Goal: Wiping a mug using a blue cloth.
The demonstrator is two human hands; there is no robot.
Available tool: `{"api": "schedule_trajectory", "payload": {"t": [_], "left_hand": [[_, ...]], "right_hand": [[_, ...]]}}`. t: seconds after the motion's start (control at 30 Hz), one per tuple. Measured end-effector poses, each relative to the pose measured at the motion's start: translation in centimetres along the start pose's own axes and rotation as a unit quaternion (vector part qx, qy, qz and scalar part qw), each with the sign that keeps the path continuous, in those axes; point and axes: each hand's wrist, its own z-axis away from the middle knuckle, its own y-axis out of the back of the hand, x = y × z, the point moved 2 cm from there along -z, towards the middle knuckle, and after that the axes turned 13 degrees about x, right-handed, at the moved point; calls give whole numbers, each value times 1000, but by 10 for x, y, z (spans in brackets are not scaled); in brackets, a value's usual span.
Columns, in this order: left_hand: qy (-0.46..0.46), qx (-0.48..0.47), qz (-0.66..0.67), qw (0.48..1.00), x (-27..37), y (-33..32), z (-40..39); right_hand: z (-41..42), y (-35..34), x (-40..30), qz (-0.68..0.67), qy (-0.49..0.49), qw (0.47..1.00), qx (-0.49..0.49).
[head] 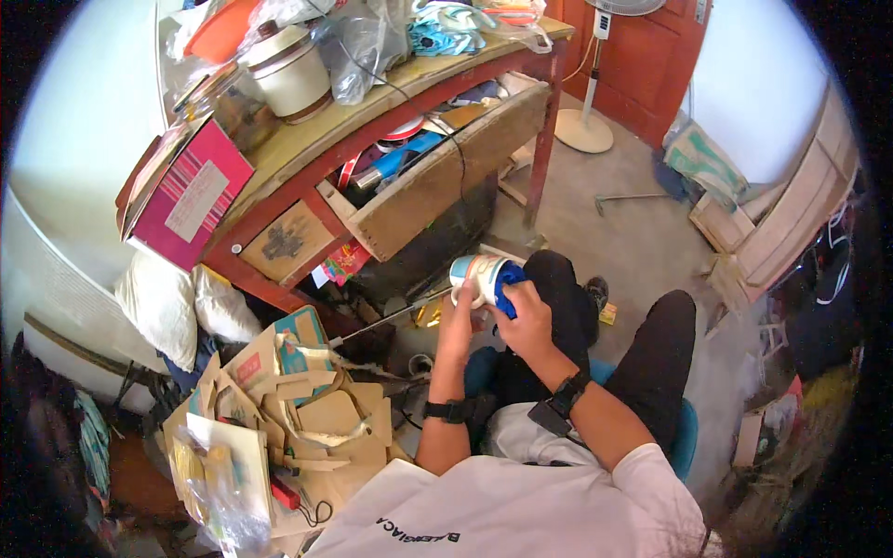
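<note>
A white ceramic mug (481, 268) with coloured patterns lies tilted on its side in front of my knees. My left hand (457, 324) grips it at the handle, thumb against the wall. With my right hand (527, 317) I hold a bunched blue cloth (509, 273) at the mug's mouth. How far the cloth reaches inside is hidden by my fingers. Both wrists wear black straps, and a dark box hangs on the right strap (551, 418).
An open wooden drawer (453, 174) full of odds and ends juts from the desk (300, 146) ahead. Cut cardboard (335, 411) and a red-handled tool (284, 492) lie at my left. A standing fan (586, 131) stands by the red door (645, 63).
</note>
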Motion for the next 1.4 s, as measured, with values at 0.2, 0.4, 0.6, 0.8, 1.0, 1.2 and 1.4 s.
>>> {"api": "schedule_trajectory", "payload": {"t": [0.2, 0.4, 0.6, 0.8, 1.0, 1.2, 1.4], "left_hand": [[64, -82, 82, 991, -24, -12, -16], [84, -81, 121, 986, -8, -33, -14], [46, -122, 35, 991, -13, -61, -21], [-33, -168, -64, 983, -14, -101, -22], [-57, -203, -61, 976, -8, -140, -9], [-81, -250, -65, 963, -6, -168, -1], [-145, -314, -53, 937, -6, -179, 0]], "right_hand": [[-4, 11, 4, -19, -4, 999, -32], [-10, 32, 9, 59, -25, 993, -102], [-12, 48, 20, 130, -27, 988, -76], [-1, 58, 60, 30, -180, 981, -68], [-7, 83, 82, -82, -360, 928, -43], [-5, 102, 93, -326, -545, 772, 31], [-6, 124, 92, -497, -585, 636, 77]]}}
